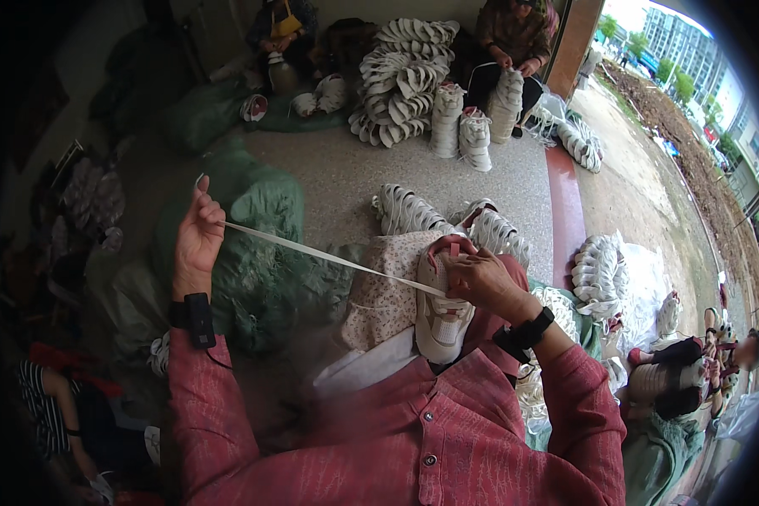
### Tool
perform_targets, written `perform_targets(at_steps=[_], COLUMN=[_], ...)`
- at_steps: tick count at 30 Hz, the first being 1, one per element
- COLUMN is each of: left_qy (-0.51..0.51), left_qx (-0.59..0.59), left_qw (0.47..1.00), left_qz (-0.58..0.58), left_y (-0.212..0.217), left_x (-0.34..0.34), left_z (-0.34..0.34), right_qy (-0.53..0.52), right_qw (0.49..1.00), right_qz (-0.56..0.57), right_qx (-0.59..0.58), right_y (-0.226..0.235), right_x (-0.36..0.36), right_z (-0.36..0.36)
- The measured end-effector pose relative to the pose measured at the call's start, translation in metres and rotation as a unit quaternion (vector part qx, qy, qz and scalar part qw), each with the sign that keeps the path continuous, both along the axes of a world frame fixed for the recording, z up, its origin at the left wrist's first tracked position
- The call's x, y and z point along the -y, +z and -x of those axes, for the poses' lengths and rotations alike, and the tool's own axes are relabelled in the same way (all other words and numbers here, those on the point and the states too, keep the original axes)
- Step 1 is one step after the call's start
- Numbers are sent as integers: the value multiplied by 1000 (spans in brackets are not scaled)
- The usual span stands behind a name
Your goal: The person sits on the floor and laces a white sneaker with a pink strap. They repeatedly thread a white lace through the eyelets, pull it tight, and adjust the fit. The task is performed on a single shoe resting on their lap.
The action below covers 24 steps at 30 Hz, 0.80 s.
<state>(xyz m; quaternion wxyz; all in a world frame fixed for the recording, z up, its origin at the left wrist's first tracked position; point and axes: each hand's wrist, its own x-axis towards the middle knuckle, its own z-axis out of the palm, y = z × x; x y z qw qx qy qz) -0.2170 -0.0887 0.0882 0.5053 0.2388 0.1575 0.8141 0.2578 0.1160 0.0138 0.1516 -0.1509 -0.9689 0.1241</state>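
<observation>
A white and beige shoe upper with red lining (438,333) lies on my lap, its toe toward me. From it a flat white lace (312,251) runs taut up to the left. My left hand (200,221), raised at the left, is closed on the far end of this lace. Against the shoe's lacing area rests my right hand (487,282), fingers bent together by the lace; whether they pinch the lace or the shoe's edge I cannot make out. Under the shoe is a floral cloth (384,282) over my knees.
Rows of nested shoe uppers (409,211) lie just beyond my knees. A large green sack (261,219) stands at the left. Further back are a tall heap of uppers (405,80) and two seated people. More people sit at lower left and right. White plastic (645,282) lies at the right.
</observation>
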Motion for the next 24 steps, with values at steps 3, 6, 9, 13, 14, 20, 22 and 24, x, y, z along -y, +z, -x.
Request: perform_targets(at_steps=[3, 6, 9, 13, 14, 20, 22, 24], left_qy=[62, 136, 206, 168, 166, 108, 93, 53], left_qx=[7, -73, -218, -414, -453, -707, -759, -781], left_qw=[997, 983, 933, 841, 834, 698, 645, 622], left_qz=[36, 95, 198, 305, 267, 47, -4, 11], left_y=[-2, -4, -8, -30, -42, -93, -103, -109], left_x=[3, 8, 6, -17, -30, -79, -88, -88], left_z=[6, 2, -23, -87, -110, -221, -241, -254], right_qy=[-6, -19, 37, 64, 65, 49, 41, 40], right_qw=[1000, 1000, 994, 990, 989, 991, 991, 989], right_qz=[11, 18, -14, 8, 14, 75, 77, 80], right_qx=[10, -5, -105, -122, -130, -98, -103, -121], right_y=[1, -12, -22, -18, -23, -12, -13, -13], right_x=[2, 0, -2, -2, -3, 9, 11, 14], right_z=[-1, 1, 1, 2, 1, 1, -1, 0])
